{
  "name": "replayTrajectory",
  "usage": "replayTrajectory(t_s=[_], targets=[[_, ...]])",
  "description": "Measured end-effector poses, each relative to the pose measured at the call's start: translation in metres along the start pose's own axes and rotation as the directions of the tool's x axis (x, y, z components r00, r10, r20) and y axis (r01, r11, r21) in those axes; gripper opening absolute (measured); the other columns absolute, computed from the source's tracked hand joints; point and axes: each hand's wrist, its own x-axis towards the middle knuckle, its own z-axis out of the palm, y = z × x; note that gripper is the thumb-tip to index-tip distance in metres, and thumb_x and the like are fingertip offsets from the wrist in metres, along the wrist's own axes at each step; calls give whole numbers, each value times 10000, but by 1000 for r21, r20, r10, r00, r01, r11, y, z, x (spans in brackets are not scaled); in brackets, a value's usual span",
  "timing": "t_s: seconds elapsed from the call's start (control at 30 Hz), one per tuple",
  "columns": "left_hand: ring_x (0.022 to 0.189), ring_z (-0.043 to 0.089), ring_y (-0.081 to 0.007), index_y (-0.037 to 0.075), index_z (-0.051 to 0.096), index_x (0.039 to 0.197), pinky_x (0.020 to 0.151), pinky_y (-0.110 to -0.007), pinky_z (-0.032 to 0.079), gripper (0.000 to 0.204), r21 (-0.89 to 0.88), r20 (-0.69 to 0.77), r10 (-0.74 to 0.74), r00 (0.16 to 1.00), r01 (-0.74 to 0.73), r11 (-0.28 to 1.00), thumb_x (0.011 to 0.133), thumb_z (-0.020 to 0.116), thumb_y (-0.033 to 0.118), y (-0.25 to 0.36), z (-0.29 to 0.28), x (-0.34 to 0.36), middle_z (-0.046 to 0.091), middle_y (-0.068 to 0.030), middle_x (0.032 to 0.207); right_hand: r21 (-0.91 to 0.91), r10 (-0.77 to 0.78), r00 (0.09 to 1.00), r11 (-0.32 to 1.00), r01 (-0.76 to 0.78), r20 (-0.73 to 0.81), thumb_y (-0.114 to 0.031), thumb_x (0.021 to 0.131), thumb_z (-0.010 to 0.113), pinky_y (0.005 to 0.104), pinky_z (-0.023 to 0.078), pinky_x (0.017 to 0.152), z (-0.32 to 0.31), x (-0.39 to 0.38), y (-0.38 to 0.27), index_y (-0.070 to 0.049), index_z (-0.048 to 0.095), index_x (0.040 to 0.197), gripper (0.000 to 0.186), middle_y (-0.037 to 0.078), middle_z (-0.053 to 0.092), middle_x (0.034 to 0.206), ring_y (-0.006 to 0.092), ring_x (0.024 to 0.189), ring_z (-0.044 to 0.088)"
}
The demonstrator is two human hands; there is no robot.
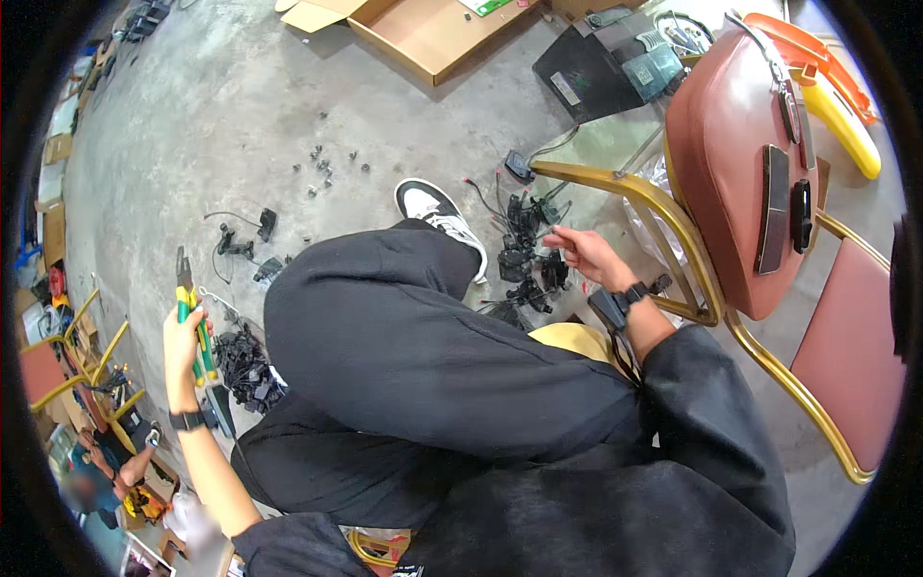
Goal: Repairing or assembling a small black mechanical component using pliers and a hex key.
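Observation:
On my left side, my left hand (183,341) is closed around a pair of pliers (185,298) with green and yellow handles, the dark jaws pointing up and away from me. My right hand (588,255) reaches past my knee with its fingers stretched toward a heap of small black parts with thin wires (521,231). No object shows in those fingers; whether they touch the heap I cannot tell. Below the pliers, beside my leg, lies a second pile of small black parts (245,370). A few loose black pieces with wires (236,240) rest on the floor farther up.
A brown-padded chair with a gold frame (716,173) stands close on my right, dark flat devices on its pad. An open cardboard box (423,38) and a black bin (591,72) stand ahead. Several tiny black bits (324,163) dot the concrete. Another person (125,466) sits far left.

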Motion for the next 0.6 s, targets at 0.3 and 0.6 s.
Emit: replayTrajectory(t_s=[0.3, 0.6], targets=[[745, 563, -96, -7, 544, 1143, 680, -226, 449, 293, -233, 32, 7, 999, 1, 972, 872, 571, 102, 42, 69, -125, 592, -22, 889, -897, -329, 911, 433, -90, -250, -219, 708, 671, 328, 511, 708, -26, 81, 62, 2, 676, 984, 353, 154, 685, 787, 223, 718, 681], [780, 581, -99, 4, 522, 1118, 699, -224, 454, 237, -514, 23, -117, 993, 112, 850, 884, 524, 44, 12, 103, -160, 611, -18, 949, -895, -291, 947, 445, 9, -135, -324, 638, 766, 390, 490, 817, -12, 91, 73, 88, 610, 985, 561, 256, 641, 987, 352, 945, 630]])
